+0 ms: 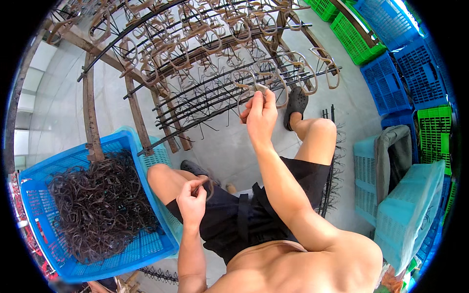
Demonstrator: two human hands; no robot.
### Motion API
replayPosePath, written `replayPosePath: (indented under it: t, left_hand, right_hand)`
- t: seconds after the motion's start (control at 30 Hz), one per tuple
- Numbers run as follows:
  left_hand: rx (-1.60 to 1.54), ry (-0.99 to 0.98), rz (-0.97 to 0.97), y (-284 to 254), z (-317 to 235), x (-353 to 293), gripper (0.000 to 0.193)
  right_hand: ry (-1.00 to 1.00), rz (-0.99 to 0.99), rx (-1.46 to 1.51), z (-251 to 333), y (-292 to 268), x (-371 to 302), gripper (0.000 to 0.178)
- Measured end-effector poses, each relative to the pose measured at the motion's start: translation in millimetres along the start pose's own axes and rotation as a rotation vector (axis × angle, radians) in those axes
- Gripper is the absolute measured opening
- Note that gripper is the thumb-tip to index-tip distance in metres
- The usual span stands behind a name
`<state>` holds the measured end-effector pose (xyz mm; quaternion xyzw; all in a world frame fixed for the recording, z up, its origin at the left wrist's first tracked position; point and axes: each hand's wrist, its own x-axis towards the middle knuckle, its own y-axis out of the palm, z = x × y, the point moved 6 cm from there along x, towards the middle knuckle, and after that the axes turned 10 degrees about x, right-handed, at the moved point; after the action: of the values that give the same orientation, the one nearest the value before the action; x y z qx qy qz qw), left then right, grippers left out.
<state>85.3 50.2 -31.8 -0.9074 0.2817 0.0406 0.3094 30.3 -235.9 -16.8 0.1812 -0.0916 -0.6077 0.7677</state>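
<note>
As the right hand [260, 117] pinches a looped frame [262, 88] at the rack [89, 110], the left hand [191, 202] grips a curved brown strip [211, 190] in closed fingers.

Right arm [282, 178] extended forward, left fingers [192, 187] pinched

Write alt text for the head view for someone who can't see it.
A person's right hand pinches a pale brown loop at a wooden rack with black rods, while the left hand holds a curved brown piece. A blue basket of tangled dark strips stands at left.
</note>
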Motion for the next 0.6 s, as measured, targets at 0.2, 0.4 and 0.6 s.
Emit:
replayPosePath:
  t: [0.2, 0.4, 0.6]
  left_hand:
    - [-0.120, 0.005, 0.018, 3, -3, -3, 0.022]
    - [-0.114, 0.074, 0.116, 20, -16, 1, 0.030]
    - [-0.146, 0.012, 0.144, 19, -16, 0, 0.025]
  right_hand:
    - [0.062, 0.010, -0.005, -4, 7, 0, 0.019]
    - [0.010, -0.019, 0.084, -10, 6, -1, 0.019]
    - [0.046, 0.003, 0.105, -8, 13, -2, 0.019]
